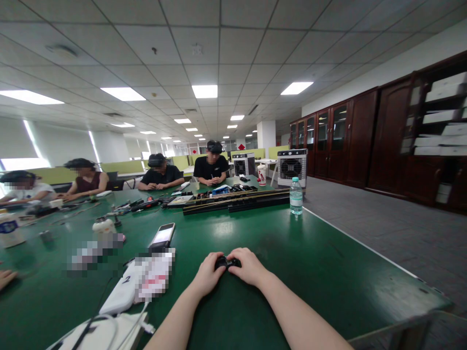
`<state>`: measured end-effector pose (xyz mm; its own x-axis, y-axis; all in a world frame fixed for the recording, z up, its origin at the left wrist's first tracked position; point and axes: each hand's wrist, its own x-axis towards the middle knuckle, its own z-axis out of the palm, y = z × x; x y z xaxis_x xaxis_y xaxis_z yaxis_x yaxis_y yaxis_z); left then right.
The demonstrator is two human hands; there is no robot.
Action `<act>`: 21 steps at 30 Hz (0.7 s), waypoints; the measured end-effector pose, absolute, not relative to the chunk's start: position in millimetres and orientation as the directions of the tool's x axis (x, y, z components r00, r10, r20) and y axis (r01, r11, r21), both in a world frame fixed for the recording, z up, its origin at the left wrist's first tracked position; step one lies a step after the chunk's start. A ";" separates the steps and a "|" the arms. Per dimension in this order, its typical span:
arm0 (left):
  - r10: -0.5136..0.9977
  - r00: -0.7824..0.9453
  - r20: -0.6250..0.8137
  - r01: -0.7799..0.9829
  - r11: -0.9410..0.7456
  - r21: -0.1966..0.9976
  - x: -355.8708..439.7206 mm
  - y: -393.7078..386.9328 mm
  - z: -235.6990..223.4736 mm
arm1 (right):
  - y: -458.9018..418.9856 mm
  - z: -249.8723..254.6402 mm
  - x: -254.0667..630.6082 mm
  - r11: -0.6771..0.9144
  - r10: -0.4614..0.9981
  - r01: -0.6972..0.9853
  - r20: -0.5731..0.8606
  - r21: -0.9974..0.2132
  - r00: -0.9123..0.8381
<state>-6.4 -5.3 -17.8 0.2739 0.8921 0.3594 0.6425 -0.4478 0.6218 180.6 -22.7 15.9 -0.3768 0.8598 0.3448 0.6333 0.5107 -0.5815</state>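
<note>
Close in front of me, my left hand [208, 274] and my right hand [251, 267] meet over the green tabletop [284, 253]. Between them is a small black object [228, 263], gripped from both sides with fingers and thumbs. Its ends are covered by my fingers, and its exact kind cannot be made out. Both hands are closed on it, with the object at or just above the table surface.
Left of my arms lie a white box-like device marked 2 [122, 288], white cables [133, 323] and a phone [164, 234]. A water bottle [296, 198] stands near the right edge. Long black bars [207, 206] lie farther back. Several people sit around the table.
</note>
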 end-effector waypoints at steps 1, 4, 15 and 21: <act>0.892 0.272 0.362 0.637 -0.449 0.626 -6.2 -5.6 -17.6 | -22.3 15.3 180.6 0.506 0.862 0.637 0.343 -0.581 -0.372; 0.889 0.266 0.373 0.622 -0.454 0.638 -5.8 -6.0 -17.6 | -21.0 13.2 180.6 0.491 0.871 0.643 0.334 -0.588 -0.359; 0.899 0.281 0.337 0.648 -0.437 0.624 -5.9 -6.9 -16.8 | -19.8 14.1 183.3 0.487 0.873 0.635 0.332 -0.600 -0.356; 0.897 0.283 0.339 0.638 -0.440 0.632 -5.6 -7.7 -15.9 | -17.3 17.1 187.8 0.464 0.885 0.615 0.359 -0.637 -0.295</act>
